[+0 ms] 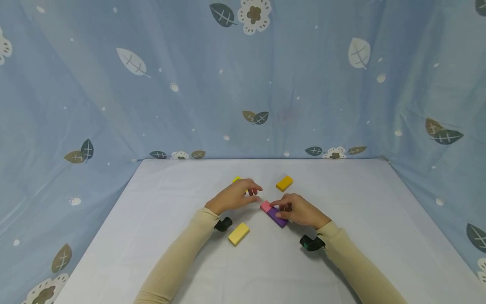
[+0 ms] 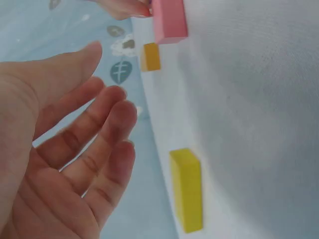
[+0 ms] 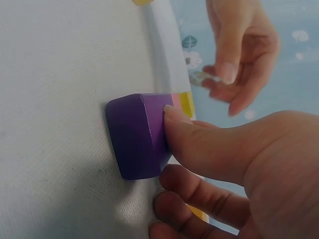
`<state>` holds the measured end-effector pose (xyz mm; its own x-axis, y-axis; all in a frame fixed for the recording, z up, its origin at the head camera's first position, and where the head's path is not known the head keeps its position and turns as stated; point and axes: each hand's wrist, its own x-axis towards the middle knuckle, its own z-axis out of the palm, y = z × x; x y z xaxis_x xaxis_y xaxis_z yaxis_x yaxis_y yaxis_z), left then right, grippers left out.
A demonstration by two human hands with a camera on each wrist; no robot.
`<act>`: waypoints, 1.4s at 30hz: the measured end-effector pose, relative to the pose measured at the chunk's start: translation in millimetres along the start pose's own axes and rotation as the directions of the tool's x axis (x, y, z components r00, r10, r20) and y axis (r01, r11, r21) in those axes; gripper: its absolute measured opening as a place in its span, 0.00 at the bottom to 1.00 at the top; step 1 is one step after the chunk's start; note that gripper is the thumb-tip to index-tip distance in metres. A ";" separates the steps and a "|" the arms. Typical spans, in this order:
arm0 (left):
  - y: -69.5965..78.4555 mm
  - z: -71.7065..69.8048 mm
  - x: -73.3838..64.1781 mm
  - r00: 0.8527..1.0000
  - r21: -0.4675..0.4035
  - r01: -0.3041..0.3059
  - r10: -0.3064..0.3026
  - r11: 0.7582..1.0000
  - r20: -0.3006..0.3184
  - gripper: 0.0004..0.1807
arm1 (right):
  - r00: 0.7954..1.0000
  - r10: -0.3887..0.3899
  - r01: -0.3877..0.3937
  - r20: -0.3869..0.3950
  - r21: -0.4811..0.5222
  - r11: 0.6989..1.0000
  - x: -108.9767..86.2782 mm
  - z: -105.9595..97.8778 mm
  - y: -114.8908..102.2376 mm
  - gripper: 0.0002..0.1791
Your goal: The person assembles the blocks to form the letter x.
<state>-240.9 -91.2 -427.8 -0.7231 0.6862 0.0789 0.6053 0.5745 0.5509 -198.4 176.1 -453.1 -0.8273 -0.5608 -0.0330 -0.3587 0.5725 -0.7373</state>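
A purple block [image 1: 279,218] and a pink block [image 1: 264,206] lie end to end on the white tabletop, forming one slanted row. My right hand [image 1: 301,210] pinches the purple block, the thumb against its side in the right wrist view, where the purple block [image 3: 130,137] hides most of the pink one. To the left of the row, my left hand [image 1: 234,196] hovers with loosely bent fingers and holds nothing. In the left wrist view its palm [image 2: 50,189] shows bare, apart from the pink block [image 2: 169,21].
Behind the left hand a bright yellow block [image 1: 236,179] is partly hidden. An orange block [image 1: 284,183] lies farther back, and a pale yellow block [image 1: 238,234] nearer, by the left wrist. Blue patterned cloth [image 1: 197,105] hangs along the table's back and sides.
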 end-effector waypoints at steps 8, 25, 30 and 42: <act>5.8 -12.1 -15.1 0.995 -0.007 0.008 -0.008 1.000 -0.099 0.17 | 1.000 0.007 -0.007 -0.005 -0.019 1.000 1.8 0.9 0.9 0.19; 21.0 -12.5 -49.6 0.970 -0.029 0.159 -0.162 0.987 -0.180 0.19 | 0.999 0.042 -0.042 -0.006 -0.019 0.999 1.0 1.1 -2.8 0.19; 25.3 -10.4 -60.9 0.964 -0.044 0.186 -0.191 0.982 -0.185 0.19 | 0.999 0.038 -0.038 -0.008 -0.019 0.999 0.3 1.5 -2.0 0.19; 23.0 1.1 -82.9 0.956 -0.062 0.250 -0.256 0.966 -0.143 0.19 | 0.999 0.032 -0.032 -0.010 -0.024 0.999 -0.6 1.0 -2.2 0.19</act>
<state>-166.6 -134.3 -422.6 -0.8942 0.4446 0.0533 0.3836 0.6992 0.6033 -196.6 174.6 -452.2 -0.8425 -0.5364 -0.0498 -0.3423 0.6044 -0.7194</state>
